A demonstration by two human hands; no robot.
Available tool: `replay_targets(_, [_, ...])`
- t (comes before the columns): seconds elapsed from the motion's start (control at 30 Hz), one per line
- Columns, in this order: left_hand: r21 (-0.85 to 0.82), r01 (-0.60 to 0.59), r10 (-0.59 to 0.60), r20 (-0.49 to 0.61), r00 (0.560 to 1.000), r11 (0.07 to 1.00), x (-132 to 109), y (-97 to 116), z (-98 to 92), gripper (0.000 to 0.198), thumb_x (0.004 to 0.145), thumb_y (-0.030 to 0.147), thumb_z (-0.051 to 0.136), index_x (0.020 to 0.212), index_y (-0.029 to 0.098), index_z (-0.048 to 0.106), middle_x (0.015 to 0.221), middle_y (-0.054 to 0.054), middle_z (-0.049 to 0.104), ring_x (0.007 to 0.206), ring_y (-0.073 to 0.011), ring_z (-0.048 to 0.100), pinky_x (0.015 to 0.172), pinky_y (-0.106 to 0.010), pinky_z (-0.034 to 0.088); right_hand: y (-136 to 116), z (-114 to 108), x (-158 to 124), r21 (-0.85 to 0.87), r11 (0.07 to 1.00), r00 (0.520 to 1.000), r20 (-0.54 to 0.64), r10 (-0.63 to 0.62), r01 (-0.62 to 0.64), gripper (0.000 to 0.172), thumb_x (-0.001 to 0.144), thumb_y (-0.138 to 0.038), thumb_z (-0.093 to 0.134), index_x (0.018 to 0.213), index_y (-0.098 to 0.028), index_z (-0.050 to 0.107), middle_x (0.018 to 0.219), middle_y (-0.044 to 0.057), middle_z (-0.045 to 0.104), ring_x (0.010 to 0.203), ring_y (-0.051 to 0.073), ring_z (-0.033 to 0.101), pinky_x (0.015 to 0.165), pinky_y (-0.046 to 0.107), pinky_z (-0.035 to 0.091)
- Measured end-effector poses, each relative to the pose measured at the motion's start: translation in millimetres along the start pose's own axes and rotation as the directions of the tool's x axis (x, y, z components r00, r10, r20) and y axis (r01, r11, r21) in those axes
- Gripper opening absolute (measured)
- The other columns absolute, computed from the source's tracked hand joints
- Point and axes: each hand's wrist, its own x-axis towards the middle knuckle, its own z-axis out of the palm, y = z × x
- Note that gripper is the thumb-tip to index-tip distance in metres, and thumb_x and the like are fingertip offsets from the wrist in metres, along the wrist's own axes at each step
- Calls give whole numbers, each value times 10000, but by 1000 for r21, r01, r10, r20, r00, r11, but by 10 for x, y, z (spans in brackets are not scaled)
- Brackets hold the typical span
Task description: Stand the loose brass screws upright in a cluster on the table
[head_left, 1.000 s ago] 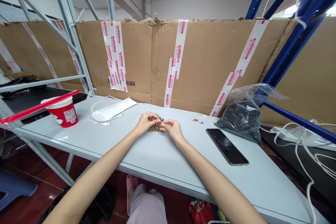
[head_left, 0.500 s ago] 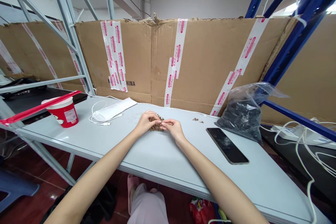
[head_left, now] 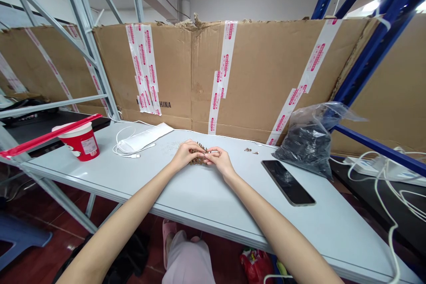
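On the table [head_left: 233,204], a small brown piece with a row of comb-like teeth [head_left: 199,159] lies between my two hands, partly covered by fingers. My left hand [head_left: 185,154] is closed on its left side, thumb and fingers pinching it. From the right, my right hand [head_left: 218,159] reaches in with thumb and forefinger pressed together at the piece's right edge. Whatever tiny part sits in that pinch is too small to make out. Several little brown bits [head_left: 248,150] lie apart to the right, and tiny clear bits [head_left: 169,145] are scattered left of my hands.
A black phone [head_left: 288,183] and a clear bag of dark material [head_left: 308,142] are on the right. At left stand a red cup [head_left: 81,144] and a white packet with a cable [head_left: 143,137]. A taped cardboard wall [head_left: 176,75] closes the back.
My right fingers have shifted slightly at the brown piece's right edge. My left hand keeps nearly the same place, and the view has tilted a little.
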Motion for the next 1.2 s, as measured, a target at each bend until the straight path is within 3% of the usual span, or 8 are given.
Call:
replay_targets(0.33, [155,-115,94,136,986,981,-18,34,-11,199,774,356,565,855,216,682,813,-32,671,791,-153,539,749,-300,411,32,-82,40,-164,986,999,-1,-33,33,315,519,-358,723,698,-151,566,545,6,615,504,119,560,473,212,362])
replay_targets(0.5, [175,-137,126,76,989,975,-23,93,-10,183,788,321,554,871,214,677,823,-32,668,796,-151,532,754,-299,412,42,-98,68,-179,980,995,56,-78,87,312,574,-405,681,726,-164,553,594,7,620,541,120,551,535,234,377])
replay_targets(0.73, [201,-165,165,18,986,966,-22,111,-16,204,796,335,540,868,205,681,799,-44,665,774,-159,524,731,-310,420,60,-124,113,-278,930,957,226,-182,242,347,705,-514,531,682,-168,540,650,3,569,630,122,503,636,251,376])
replay_targets(0.97, [187,-196,195,24,980,963,-30,111,10,219,808,336,521,882,201,676,817,-46,664,786,-156,520,734,-306,424,93,-138,137,-426,857,949,237,-205,292,471,795,-561,345,560,-171,466,565,-12,463,562,112,410,615,246,326])
replay_targets(1.1, [191,-165,171,-15,985,968,-35,93,20,224,808,348,518,878,204,675,810,-49,664,795,-163,525,750,-321,423,22,-139,91,-433,840,936,271,-227,329,400,792,-532,399,642,-175,500,607,-15,482,581,113,413,593,230,318])
replay_targets(1.2, [188,-156,160,-7,987,970,-41,87,34,230,812,352,511,877,205,675,810,-50,663,798,-163,527,746,-322,425,-5,-149,65,-472,811,930,289,-228,346,403,791,-525,413,600,-175,475,553,-28,427,559,109,383,575,224,300])
